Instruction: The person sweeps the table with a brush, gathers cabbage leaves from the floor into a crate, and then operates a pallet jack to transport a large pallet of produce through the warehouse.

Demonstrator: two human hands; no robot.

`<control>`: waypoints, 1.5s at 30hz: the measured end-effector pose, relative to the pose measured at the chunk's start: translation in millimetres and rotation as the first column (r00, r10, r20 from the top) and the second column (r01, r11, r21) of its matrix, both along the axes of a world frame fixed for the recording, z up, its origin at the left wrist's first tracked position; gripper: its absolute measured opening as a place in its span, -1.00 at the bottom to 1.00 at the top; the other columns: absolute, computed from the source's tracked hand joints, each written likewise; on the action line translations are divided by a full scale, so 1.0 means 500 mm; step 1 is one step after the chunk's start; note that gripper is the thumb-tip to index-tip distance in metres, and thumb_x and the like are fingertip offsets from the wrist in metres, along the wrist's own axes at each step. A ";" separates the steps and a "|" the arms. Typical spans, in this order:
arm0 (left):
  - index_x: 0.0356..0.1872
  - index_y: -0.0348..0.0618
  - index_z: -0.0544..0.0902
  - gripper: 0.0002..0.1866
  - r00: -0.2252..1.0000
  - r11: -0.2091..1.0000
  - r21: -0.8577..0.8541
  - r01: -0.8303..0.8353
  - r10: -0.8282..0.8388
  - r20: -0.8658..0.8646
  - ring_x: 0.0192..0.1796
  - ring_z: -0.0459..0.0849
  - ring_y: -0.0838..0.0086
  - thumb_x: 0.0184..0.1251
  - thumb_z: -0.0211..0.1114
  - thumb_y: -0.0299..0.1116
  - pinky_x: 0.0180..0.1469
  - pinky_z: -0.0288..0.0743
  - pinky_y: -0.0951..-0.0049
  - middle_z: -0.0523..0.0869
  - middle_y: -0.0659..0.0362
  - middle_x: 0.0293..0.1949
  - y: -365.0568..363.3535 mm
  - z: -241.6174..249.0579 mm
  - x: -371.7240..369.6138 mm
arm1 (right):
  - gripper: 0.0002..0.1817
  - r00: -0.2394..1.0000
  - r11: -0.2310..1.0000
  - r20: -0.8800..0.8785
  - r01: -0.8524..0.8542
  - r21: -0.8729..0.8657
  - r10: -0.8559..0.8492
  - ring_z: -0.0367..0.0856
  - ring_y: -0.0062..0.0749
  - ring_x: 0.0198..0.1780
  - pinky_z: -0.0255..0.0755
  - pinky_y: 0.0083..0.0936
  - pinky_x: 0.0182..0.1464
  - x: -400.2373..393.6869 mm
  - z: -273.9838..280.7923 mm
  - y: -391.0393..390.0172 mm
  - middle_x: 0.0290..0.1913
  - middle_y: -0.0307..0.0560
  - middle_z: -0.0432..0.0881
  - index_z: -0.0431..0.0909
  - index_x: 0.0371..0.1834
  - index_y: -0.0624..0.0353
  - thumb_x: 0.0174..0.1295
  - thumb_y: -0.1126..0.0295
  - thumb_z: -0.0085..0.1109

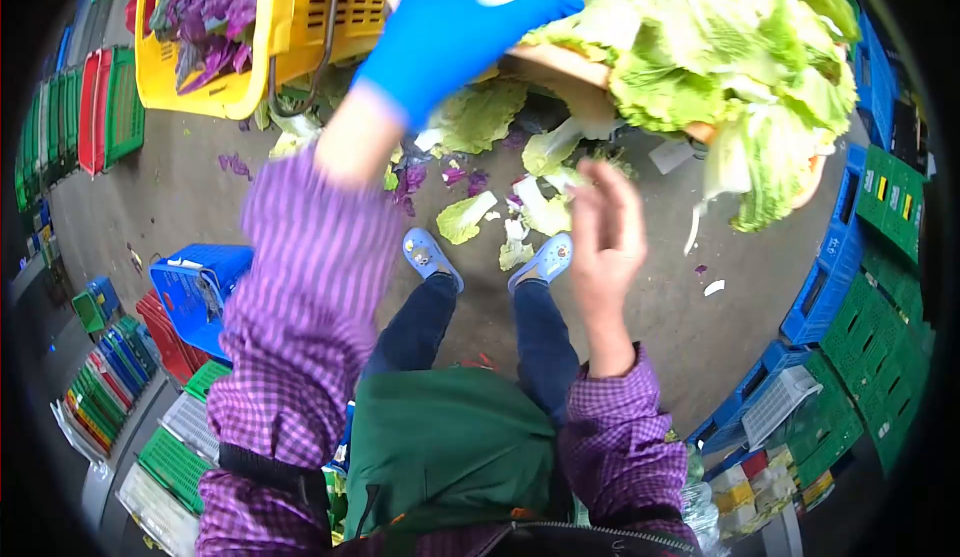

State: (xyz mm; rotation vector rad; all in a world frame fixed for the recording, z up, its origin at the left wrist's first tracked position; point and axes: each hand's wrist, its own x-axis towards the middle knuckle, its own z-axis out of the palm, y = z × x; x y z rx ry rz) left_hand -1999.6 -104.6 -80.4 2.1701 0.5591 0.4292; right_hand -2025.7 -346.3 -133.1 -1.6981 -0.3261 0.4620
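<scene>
My left hand [428, 42], in a blue glove, reaches to the top edge between a yellow basket [210, 97] and a heap of pale green cabbage leaves [700, 47]. Its thumb stretches out over the leaves; the fingertips are cut off by the frame's edge. Nothing shows in its grasp. Bare and slightly blurred, my right hand [610, 222] hovers above the floor below the heap, fingers loosely bent and apart, with nothing in them. The leaves spill over a light brown edge [560, 62]. Purple cabbage leaves [205, 22] fill the yellow basket.
Loose cabbage leaves [465, 217] and purple scraps [408, 182] litter the floor [330, 207] around my blue shoes [432, 257]. A blue crate [195, 292] stands at the left, near stacked green and red crates [110, 107]. Blue and green crates [850, 367] line the right side.
</scene>
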 end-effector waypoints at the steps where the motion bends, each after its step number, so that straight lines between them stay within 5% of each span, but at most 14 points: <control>1: 0.26 -0.28 0.36 -0.34 0.978 0.996 -0.083 -0.020 0.036 0.205 0.17 0.51 0.35 0.15 0.40 -0.30 0.20 0.42 0.29 0.46 0.00 0.23 -0.023 -0.018 -0.061 | -0.56 0.991 0.990 -0.128 -0.049 -0.136 0.031 0.61 -0.45 -0.06 0.52 -0.55 -0.06 -0.041 -0.070 -0.028 0.13 0.02 0.50 0.34 0.20 0.33 0.22 0.61 0.10; 3: 0.21 -0.30 0.42 -0.54 0.939 0.975 -0.221 -0.016 0.090 0.333 0.14 0.55 0.32 0.26 0.18 -0.60 0.17 0.44 0.34 0.52 -0.01 0.17 -0.057 -0.058 -0.197 | -0.36 0.936 0.836 -0.345 -0.242 -0.493 0.067 0.58 -0.36 0.01 0.47 -0.52 -0.03 -0.098 -0.244 -0.077 0.17 0.11 0.47 0.24 0.32 0.28 0.17 0.39 0.24; 10: 0.30 -0.11 0.35 -0.35 0.810 0.723 -0.408 -0.558 0.366 -0.458 0.16 0.51 0.37 0.17 0.37 -0.35 0.12 0.42 0.43 0.50 0.09 0.19 -0.045 -0.647 -0.687 | 0.01 0.931 0.389 -0.101 -0.243 -0.888 0.352 0.15 0.21 0.35 0.13 -0.17 0.37 -0.175 -0.756 -0.221 0.30 0.41 0.19 0.06 0.40 0.15 -0.16 0.30 0.47; 12: 0.45 0.02 0.05 -0.03 0.443 0.403 -0.241 -0.883 0.549 -0.709 0.38 0.22 0.16 0.07 0.44 -0.05 0.21 0.30 0.00 0.15 0.10 0.43 0.019 -0.805 -0.783 | -0.06 0.917 0.310 -0.071 -0.205 -0.928 0.393 0.20 0.17 0.33 0.19 -0.14 0.32 -0.181 -0.819 -0.230 0.28 0.32 0.25 0.15 0.33 0.09 -0.19 0.32 0.47; 16: 0.48 0.35 -0.10 0.20 0.266 -0.142 -0.367 -0.919 0.464 -0.845 0.49 -0.23 -0.02 -0.21 0.27 0.51 0.25 -0.04 -0.37 -0.19 0.09 0.50 0.111 -0.930 -0.779 | -0.29 0.884 0.240 -0.113 -0.243 -0.940 0.453 0.39 0.08 0.17 0.35 -0.14 0.11 -0.167 -0.900 -0.289 0.17 0.22 0.41 0.33 0.13 0.12 -0.16 0.37 0.44; 20: 0.48 0.18 -0.08 0.23 0.357 -0.148 -0.475 -0.868 0.479 -0.802 0.47 -0.10 -0.07 -0.21 0.22 0.55 0.26 -0.14 -0.43 -0.12 0.06 0.50 0.170 -1.039 -0.656 | -0.51 0.987 0.619 0.049 -0.058 -0.783 0.154 0.57 0.11 -0.13 0.40 -0.13 -0.02 -0.140 -0.881 -0.322 -0.14 0.26 0.57 0.40 0.02 0.26 -0.06 0.47 0.24; 22: 0.48 0.04 -0.30 0.35 0.363 -0.122 -0.458 -0.881 0.448 -0.817 0.45 0.03 0.00 -0.21 0.45 0.31 0.29 -0.03 -0.35 -0.06 0.00 0.48 0.206 -1.137 -0.618 | -0.53 0.868 0.657 0.231 0.486 -0.576 -0.440 0.57 -0.01 -0.06 0.38 -0.20 0.05 -0.109 -0.900 -0.346 -0.07 0.20 0.56 0.40 0.01 0.31 -0.05 0.49 0.21; 24: 0.46 -0.03 -0.33 0.33 0.287 0.065 -0.304 -0.951 0.556 -0.780 0.42 0.14 0.06 -0.15 0.49 0.15 0.35 0.09 -0.08 -0.01 -0.04 0.46 0.198 -1.207 -0.587 | -0.50 0.828 0.456 0.347 0.539 -0.708 -0.440 0.55 -0.16 0.03 0.35 -0.31 0.12 -0.067 -0.924 -0.366 0.01 0.16 0.55 0.37 0.08 0.33 0.01 0.49 0.20; 27: 0.42 -0.30 -0.07 -0.07 0.519 0.463 -0.235 -0.854 0.781 -0.347 0.35 0.29 0.16 0.02 0.27 -0.41 0.33 0.21 0.35 0.25 -0.15 0.35 0.169 -1.291 -0.595 | -0.32 0.887 0.765 0.022 0.410 -0.497 -0.461 0.43 -0.12 0.20 0.23 -0.37 0.29 -0.026 -0.987 -0.303 0.18 0.17 0.44 0.14 0.33 0.35 0.13 0.45 0.17; 30: 0.37 -0.40 0.10 -0.19 0.638 0.684 0.046 -0.728 0.701 -0.319 0.34 0.31 0.02 -0.01 0.15 -0.50 0.35 0.18 0.33 0.30 -0.24 0.31 0.025 -1.162 -0.472 | -0.18 0.973 0.764 0.038 0.203 -0.612 -0.228 -0.02 0.00 0.47 -0.13 -0.28 0.47 -0.045 -0.955 -0.068 0.45 0.29 -0.02 -0.08 0.44 0.33 0.20 0.27 0.13; 33: 0.39 -0.33 0.12 -0.22 0.785 0.711 -0.381 -0.591 0.399 -0.473 0.26 0.41 -0.03 0.02 0.13 -0.53 0.26 0.31 0.27 0.39 -0.31 0.21 -0.087 -1.067 -0.372 | -0.14 0.995 0.864 -0.058 0.041 -0.501 -0.081 -0.33 0.10 0.51 -0.34 -0.19 0.50 -0.108 -0.969 0.099 0.48 0.35 -0.29 -0.12 0.47 0.23 0.23 0.12 0.09; 35: 0.41 -0.30 0.09 -0.24 0.960 0.892 -0.360 -0.273 0.228 -0.163 0.27 0.41 0.10 0.08 0.06 -0.59 0.27 0.28 0.32 0.42 -0.21 0.22 -0.141 -1.213 -0.376 | -0.21 0.911 0.715 -0.382 -0.369 -0.593 0.153 -0.14 0.04 0.50 -0.19 -0.22 0.48 -0.121 -0.991 0.134 0.47 0.30 -0.09 -0.06 0.47 0.18 0.27 0.10 0.04; 39: 0.41 -0.30 0.09 -0.26 0.901 0.664 -0.639 -0.388 0.129 -0.414 0.32 0.34 0.24 0.10 0.00 -0.65 0.30 0.20 0.42 0.37 -0.13 0.28 -0.198 -0.949 -0.342 | -0.27 0.779 0.968 -0.617 -0.228 -0.108 0.115 0.24 -0.20 0.35 0.04 -0.40 0.37 -0.110 -0.786 0.101 0.31 0.10 0.32 0.09 0.40 0.24 0.25 0.12 0.09; 45: 0.38 -0.27 0.16 -0.30 0.888 0.594 -0.701 -0.395 0.050 -0.457 0.25 0.38 0.38 0.13 0.06 -0.66 0.27 0.25 0.44 0.46 0.05 0.21 -0.366 -0.659 -0.482 | -0.41 0.633 0.970 -0.772 -0.150 -0.194 -0.056 0.34 -0.28 0.24 0.15 -0.40 0.28 -0.247 -0.530 -0.094 0.21 0.03 0.43 0.29 0.26 0.34 0.24 0.19 0.09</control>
